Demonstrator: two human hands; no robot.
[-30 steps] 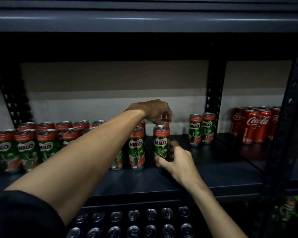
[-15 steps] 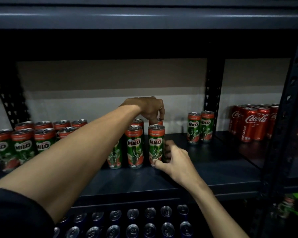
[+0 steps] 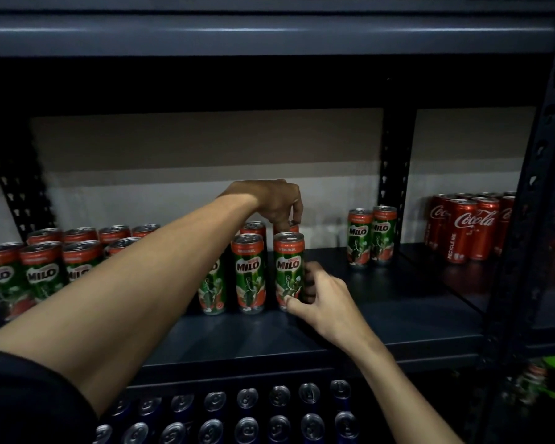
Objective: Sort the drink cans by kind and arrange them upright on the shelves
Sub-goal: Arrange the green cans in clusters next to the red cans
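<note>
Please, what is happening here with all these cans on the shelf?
A person is lining up Milo cans on the shelf. The left hand reaches over the group and pinches the top of the rear Milo can. The right hand grips the front Milo can low on its side, at the right end of the group. The cans stand upright. Two more Milo cans stand apart to the right, and Coca-Cola cans fill the next bay.

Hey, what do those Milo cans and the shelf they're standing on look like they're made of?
Milo cans: likely aluminium, with glossy printed sides and bare silvery tops. Shelf: probably steel with dark matte paint, judging by the punched upright posts; the board itself could be coated wood.
</note>
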